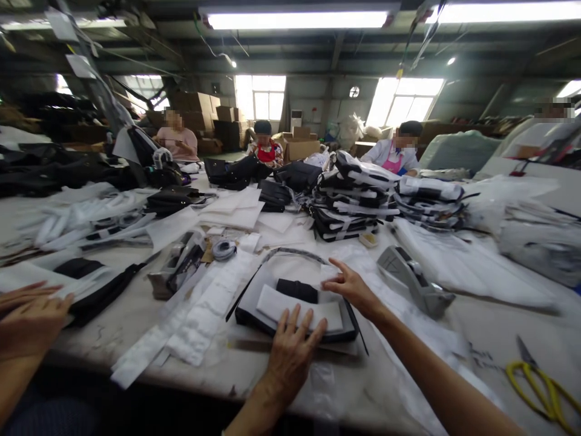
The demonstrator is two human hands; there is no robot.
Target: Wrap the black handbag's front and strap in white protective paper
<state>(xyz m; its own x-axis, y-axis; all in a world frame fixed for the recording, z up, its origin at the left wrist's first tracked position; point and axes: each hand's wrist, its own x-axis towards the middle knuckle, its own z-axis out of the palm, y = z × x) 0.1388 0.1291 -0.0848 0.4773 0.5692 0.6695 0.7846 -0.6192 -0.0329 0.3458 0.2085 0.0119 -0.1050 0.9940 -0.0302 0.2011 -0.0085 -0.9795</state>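
Observation:
A black handbag [244,316] with a looped strap lies in front of me, partly covered by white wrapping. On it rest a folded white foam sheet [272,303] and a dark rolled piece [297,289]. My left hand [295,342] presses flat on the sheet's near edge, fingers spread. Over the bag's right side, my right hand [351,289] has a small translucent piece, apparently tape [325,274], at its fingertips. A grey tape dispenser [411,281] stands to the right of this hand.
Another tape dispenser [177,266] stands left, near a tape roll [224,249]. Yellow-handled scissors [540,387] lie at right. Stacked wrapped bags [347,200] rise behind. A co-worker's hands [36,315] work on another bag at left; several people sit across the table.

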